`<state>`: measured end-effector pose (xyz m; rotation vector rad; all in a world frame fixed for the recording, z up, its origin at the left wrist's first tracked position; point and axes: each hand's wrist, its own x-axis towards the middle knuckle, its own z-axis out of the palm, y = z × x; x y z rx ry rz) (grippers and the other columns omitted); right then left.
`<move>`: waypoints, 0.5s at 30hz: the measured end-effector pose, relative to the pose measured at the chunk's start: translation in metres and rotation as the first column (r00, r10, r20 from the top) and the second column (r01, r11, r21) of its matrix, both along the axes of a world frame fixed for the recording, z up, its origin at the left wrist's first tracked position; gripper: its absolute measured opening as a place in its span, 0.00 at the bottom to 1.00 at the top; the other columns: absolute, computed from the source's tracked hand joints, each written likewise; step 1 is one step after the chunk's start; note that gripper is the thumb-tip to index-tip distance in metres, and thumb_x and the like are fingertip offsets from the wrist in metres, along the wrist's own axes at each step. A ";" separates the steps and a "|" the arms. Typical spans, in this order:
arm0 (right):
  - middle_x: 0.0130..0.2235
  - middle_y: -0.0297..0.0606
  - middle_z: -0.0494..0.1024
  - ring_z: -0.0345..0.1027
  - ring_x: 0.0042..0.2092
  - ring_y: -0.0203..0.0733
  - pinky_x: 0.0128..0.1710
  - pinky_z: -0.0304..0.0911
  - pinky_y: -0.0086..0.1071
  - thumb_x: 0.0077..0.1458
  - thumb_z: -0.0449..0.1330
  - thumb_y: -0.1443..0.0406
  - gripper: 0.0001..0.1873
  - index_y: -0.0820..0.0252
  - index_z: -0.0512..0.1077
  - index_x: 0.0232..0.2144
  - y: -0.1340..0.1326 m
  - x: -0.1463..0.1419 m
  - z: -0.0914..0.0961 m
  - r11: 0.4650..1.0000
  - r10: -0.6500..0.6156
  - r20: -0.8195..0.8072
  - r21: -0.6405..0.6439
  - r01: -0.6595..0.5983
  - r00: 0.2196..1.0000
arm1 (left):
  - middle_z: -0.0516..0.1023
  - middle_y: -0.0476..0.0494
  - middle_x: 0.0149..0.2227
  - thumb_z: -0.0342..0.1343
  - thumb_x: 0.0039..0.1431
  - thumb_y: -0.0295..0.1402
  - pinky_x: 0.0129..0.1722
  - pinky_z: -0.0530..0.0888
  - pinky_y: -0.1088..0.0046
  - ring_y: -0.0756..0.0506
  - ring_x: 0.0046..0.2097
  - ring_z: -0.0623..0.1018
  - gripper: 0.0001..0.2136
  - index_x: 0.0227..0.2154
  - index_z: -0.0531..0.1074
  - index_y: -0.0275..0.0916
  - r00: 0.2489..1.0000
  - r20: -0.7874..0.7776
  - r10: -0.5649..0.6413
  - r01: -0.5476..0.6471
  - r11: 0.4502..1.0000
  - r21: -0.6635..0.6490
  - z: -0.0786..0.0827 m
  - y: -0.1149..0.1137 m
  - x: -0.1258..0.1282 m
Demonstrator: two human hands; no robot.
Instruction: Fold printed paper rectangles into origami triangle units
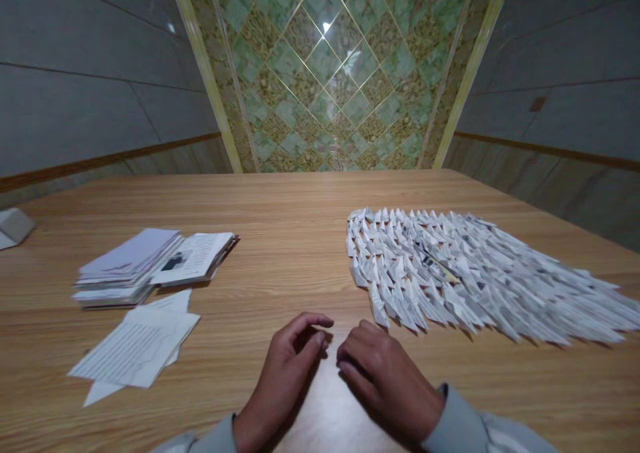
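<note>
My left hand and my right hand rest close together on the wooden table, near its front edge. Both have their fingers curled down against the tabletop, fingertips almost meeting. I see nothing held in either hand. A large spread of several small folded white paper pieces lies in overlapping rows to the right, its nearest corner just above my right hand. To the left lie loose printed sheets and a stack of paper with an open booklet.
A pale object sits at the table's far left edge. Grey tiled walls flank a green and gold patterned tiled panel straight behind the table.
</note>
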<state>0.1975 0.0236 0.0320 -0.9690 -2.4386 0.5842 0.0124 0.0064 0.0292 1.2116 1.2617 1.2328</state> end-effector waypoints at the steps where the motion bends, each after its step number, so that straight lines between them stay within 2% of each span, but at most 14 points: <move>1: 0.36 0.35 0.75 0.65 0.41 0.42 0.41 0.58 0.33 0.60 0.59 0.72 0.05 0.58 0.71 0.34 -0.001 -0.002 -0.002 1.000 0.012 -0.010 -0.014 -0.012 1.000 | 0.82 0.41 0.34 0.60 0.54 0.33 0.37 0.75 0.68 0.43 0.36 0.79 0.08 0.37 0.78 0.38 1.000 -0.018 -0.002 0.003 1.000 0.015 0.001 0.000 0.000; 4: 0.38 0.35 0.74 0.64 0.42 0.41 0.42 0.58 0.32 0.60 0.59 0.74 0.06 0.58 0.71 0.34 -0.001 -0.003 -0.004 0.997 0.020 -0.033 -0.070 -0.022 0.999 | 0.83 0.39 0.39 0.59 0.56 0.32 0.43 0.76 0.65 0.41 0.41 0.81 0.10 0.41 0.78 0.39 0.993 -0.114 -0.040 0.048 0.997 0.066 0.006 0.003 -0.004; 6: 0.38 0.35 0.74 0.64 0.43 0.41 0.42 0.59 0.32 0.60 0.58 0.74 0.07 0.58 0.71 0.34 0.000 -0.003 -0.005 0.995 0.016 -0.043 -0.095 -0.020 0.999 | 0.82 0.37 0.45 0.57 0.58 0.33 0.48 0.76 0.63 0.40 0.46 0.81 0.13 0.46 0.77 0.40 0.971 -0.232 -0.065 0.092 0.990 0.106 0.011 0.008 -0.012; 8: 0.38 0.34 0.74 0.64 0.43 0.41 0.42 0.58 0.32 0.60 0.58 0.75 0.08 0.58 0.70 0.35 0.000 -0.002 -0.005 0.994 0.019 -0.047 -0.106 -0.024 0.999 | 0.79 0.36 0.52 0.54 0.62 0.35 0.51 0.75 0.62 0.39 0.53 0.79 0.17 0.53 0.73 0.41 0.907 -0.420 -0.044 0.127 0.977 0.172 0.018 0.017 -0.027; 10: 0.38 0.35 0.73 0.64 0.42 0.41 0.42 0.58 0.33 0.60 0.58 0.75 0.08 0.58 0.70 0.35 0.001 -0.001 -0.006 0.993 0.025 -0.046 -0.111 -0.030 0.999 | 0.76 0.35 0.57 0.57 0.59 0.37 0.56 0.72 0.59 0.37 0.58 0.75 0.20 0.54 0.73 0.40 0.852 -0.524 -0.018 0.134 0.974 0.183 0.028 0.032 -0.050; 11: 0.38 0.35 0.73 0.64 0.42 0.41 0.42 0.58 0.33 0.60 0.57 0.75 0.08 0.58 0.71 0.34 0.001 -0.001 -0.006 0.993 0.026 -0.047 -0.113 -0.031 0.999 | 0.76 0.38 0.58 0.55 0.61 0.41 0.57 0.72 0.59 0.38 0.59 0.74 0.21 0.55 0.72 0.41 0.710 -0.703 0.046 0.137 0.970 0.202 0.035 0.042 -0.064; 15: 0.38 0.36 0.73 0.64 0.43 0.42 0.42 0.59 0.33 0.60 0.57 0.74 0.08 0.58 0.71 0.34 -0.001 -0.001 -0.006 0.992 0.029 -0.048 -0.121 -0.035 0.998 | 0.75 0.35 0.59 0.58 0.59 0.41 0.62 0.66 0.57 0.34 0.62 0.71 0.23 0.55 0.72 0.35 0.478 -0.861 0.173 0.004 0.980 0.200 0.063 0.084 -0.131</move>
